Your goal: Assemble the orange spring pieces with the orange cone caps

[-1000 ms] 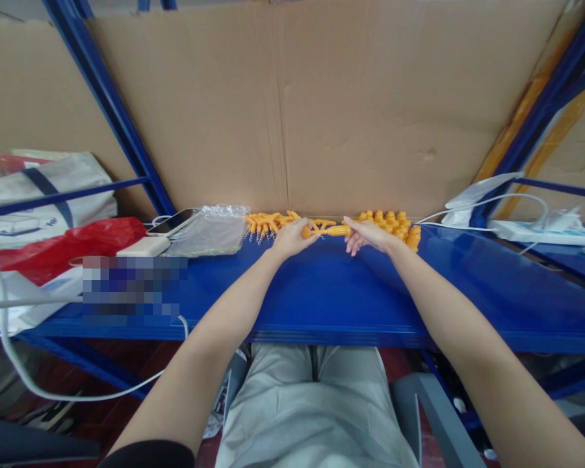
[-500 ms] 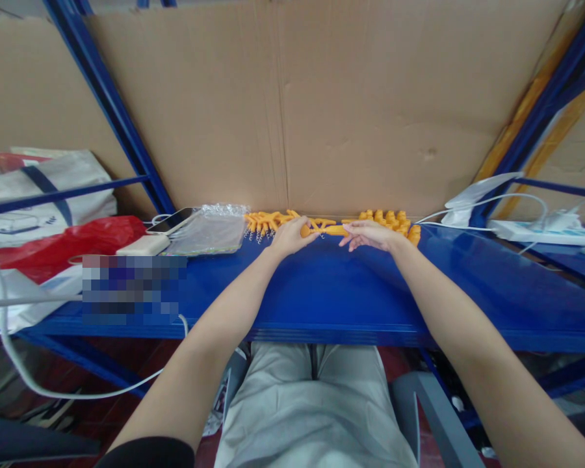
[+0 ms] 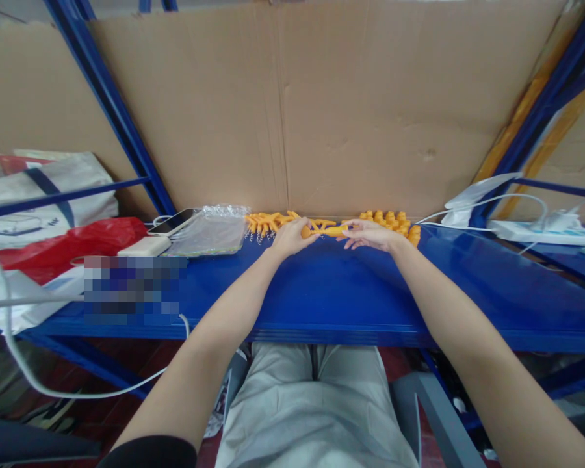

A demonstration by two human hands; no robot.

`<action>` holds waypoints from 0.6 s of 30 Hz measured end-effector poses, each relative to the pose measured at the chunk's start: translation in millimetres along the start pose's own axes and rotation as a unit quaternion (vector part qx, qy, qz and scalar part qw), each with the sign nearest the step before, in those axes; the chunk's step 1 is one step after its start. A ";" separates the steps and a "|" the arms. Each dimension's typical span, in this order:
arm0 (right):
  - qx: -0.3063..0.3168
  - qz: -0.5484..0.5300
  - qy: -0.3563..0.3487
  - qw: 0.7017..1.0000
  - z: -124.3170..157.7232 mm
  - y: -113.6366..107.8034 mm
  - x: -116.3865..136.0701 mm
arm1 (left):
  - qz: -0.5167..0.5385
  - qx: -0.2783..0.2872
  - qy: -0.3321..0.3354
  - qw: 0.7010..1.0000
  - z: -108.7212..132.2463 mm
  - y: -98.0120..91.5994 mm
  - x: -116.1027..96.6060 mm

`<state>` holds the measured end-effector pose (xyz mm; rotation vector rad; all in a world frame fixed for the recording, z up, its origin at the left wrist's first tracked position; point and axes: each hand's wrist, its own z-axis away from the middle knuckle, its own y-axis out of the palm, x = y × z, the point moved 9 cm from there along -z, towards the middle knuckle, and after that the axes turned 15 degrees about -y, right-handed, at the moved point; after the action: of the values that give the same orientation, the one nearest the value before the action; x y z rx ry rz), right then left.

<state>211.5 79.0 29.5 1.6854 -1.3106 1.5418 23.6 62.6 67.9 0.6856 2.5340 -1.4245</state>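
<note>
My left hand (image 3: 292, 238) is closed around the rounded end of an orange corkscrew (image 3: 306, 231). To its right, my right hand (image 3: 370, 234) pinches the far end of an orange tube-shaped piece (image 3: 334, 231) between thumb and index finger, the other fingers loosely spread. The two orange parts lie in line between my hands; whether they are joined I cannot tell. Behind and left of my left hand lies a row of orange corkscrews (image 3: 262, 223) with metal spirals pointing toward me. Several orange knobbed pieces (image 3: 394, 220) stand behind my right hand.
The blue shelf (image 3: 331, 292) has a cardboard panel (image 3: 361, 110) behind it. On the left are a clear plastic bag (image 3: 209, 237), a phone (image 3: 172, 222), a white box (image 3: 143, 247) and a red bag (image 3: 78, 244). A white power strip (image 3: 546, 232) and cables lie right.
My right fingers have shifted slightly on the orange tube-shaped piece, showing more of its end. The left hand keeps its hold and has barely moved.
</note>
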 end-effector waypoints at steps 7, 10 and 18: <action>-0.007 -0.009 0.010 1.000 -2.7 4.7 -0.3 | 0.004 -0.022 0.027 0.999 0.3 -0.9 0.3; -0.002 -0.007 0.023 1.000 -3.7 6.3 -3.3 | 0.003 -0.026 0.031 0.999 0.5 -0.6 0.4; -0.019 0.015 0.057 0.998 0.7 7.6 -2.7 | 0.012 -0.019 0.021 1.000 0.5 -0.3 0.6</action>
<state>205.3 76.1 25.0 1.5378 -1.3033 1.5957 23.0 62.3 67.6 0.7455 2.5672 -1.3656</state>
